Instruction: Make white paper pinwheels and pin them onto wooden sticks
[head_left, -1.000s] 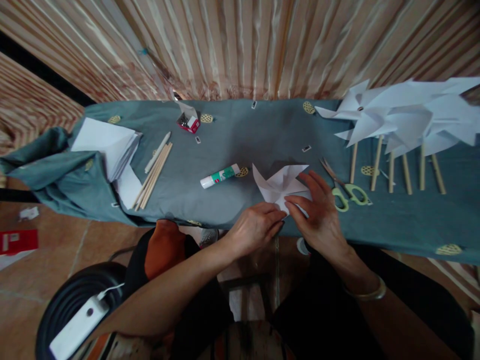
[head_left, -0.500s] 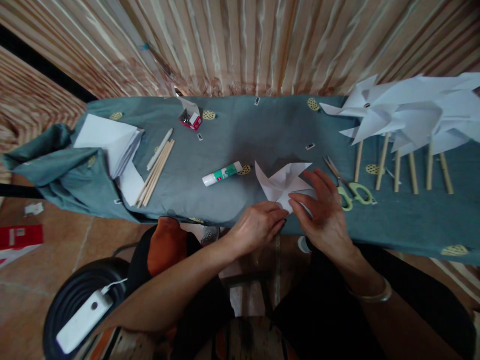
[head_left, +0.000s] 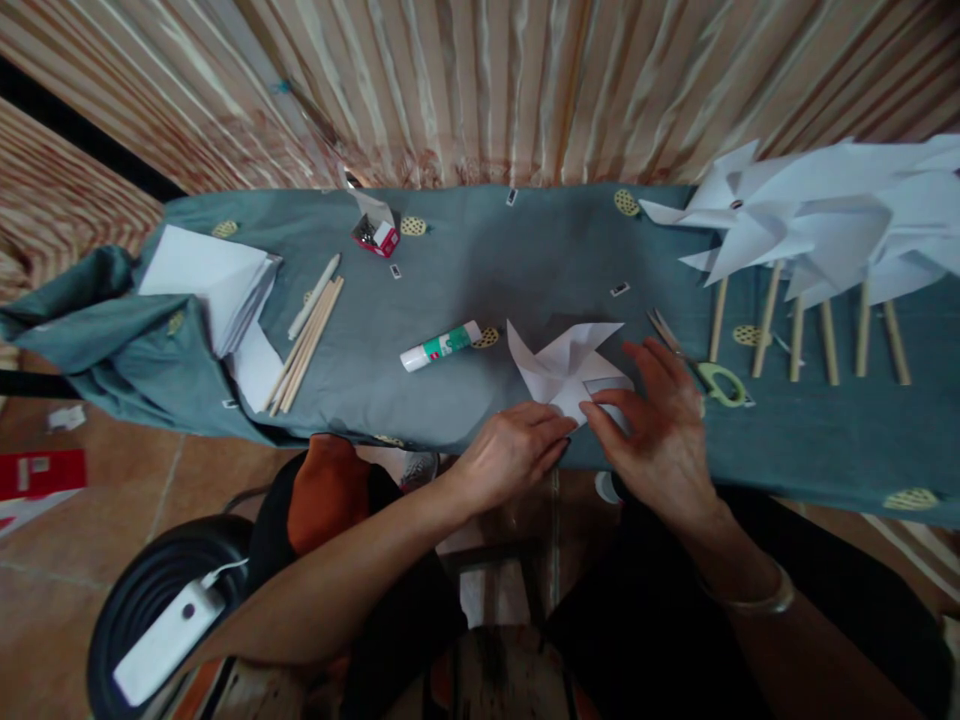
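Observation:
A white paper pinwheel (head_left: 564,368) lies near the front edge of the cloth-covered table, several of its points folded up. My left hand (head_left: 517,450) is closed on its near edge, thumb and fingers pressed together. From the other side my right hand (head_left: 660,430) pinches the near right part of the paper between thumb and forefinger, its other fingers raised. Partly behind that hand lie scissors (head_left: 720,384) with light green handles. Left of the pinwheel is a glue stick (head_left: 441,346) with a green label.
Finished pinwheels (head_left: 832,225) on sticks lie at the right. Towards the left are wooden sticks (head_left: 315,340), a white pen (head_left: 315,297), a paper stack (head_left: 210,275) and a small red box (head_left: 376,235) of metal pieces. A striped curtain (head_left: 480,90) hangs behind the table (head_left: 540,240).
My right hand has shifted slightly right and covers more of the scissors' handles. Both hands keep their hold on the pinwheel. The view has moved a little.

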